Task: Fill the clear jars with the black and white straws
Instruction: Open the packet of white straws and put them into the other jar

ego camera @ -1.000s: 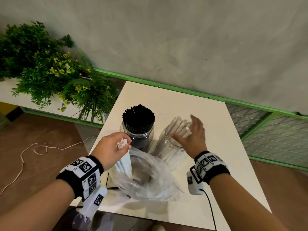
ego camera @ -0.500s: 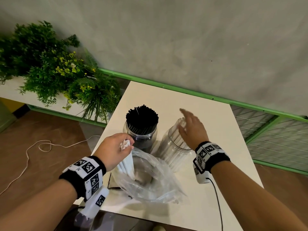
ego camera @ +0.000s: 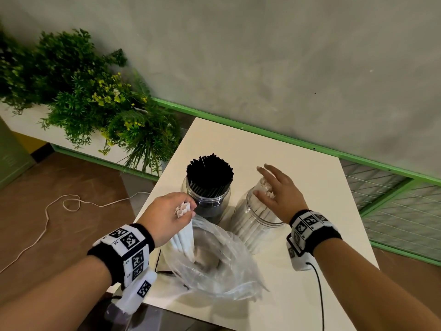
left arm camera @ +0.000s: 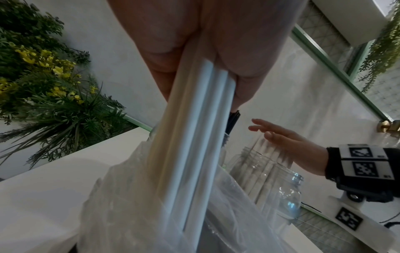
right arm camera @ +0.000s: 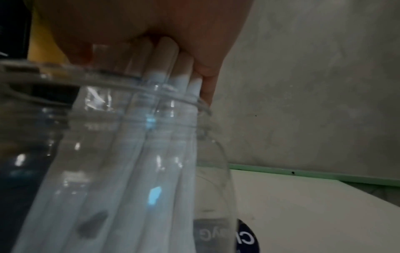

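white rectangular tabletop point(ego camera: 298, 149), far edge against a grey wall with a green rail. large leafy green plant with yellow flowers point(ego camera: 90, 101) off the tabletop's left edge, beside the far left corner.

crumpled clear plastic bag point(ego camera: 222, 266) lies open near the front edge, left of centre. two clear round jars stand just behind it, mid-tabletop, side by side. left clear jar point(ego camera: 207, 199) is packed with thin black straws point(ego camera: 209, 172), upright, ends well above the rim. right clear jar point(ego camera: 255, 225) holds wide white straws point(ego camera: 248, 232) leaning toward the far right side of the mouth; part of the mouth is unfilled.

left hand point(ego camera: 167, 213): fingers and thumb curled round the top of a small bundle of white straws point(ego camera: 185, 231), gripping it. bundle hangs near vertical, lower ends inside the bag mouth; open tube ends show above the fist.

right hand point(ego camera: 279, 194): fingers straight and spread, not gripping. palm lies over the upper ends of the white straws in the right jar; right wrist view shows them touching the palm just above the rim.
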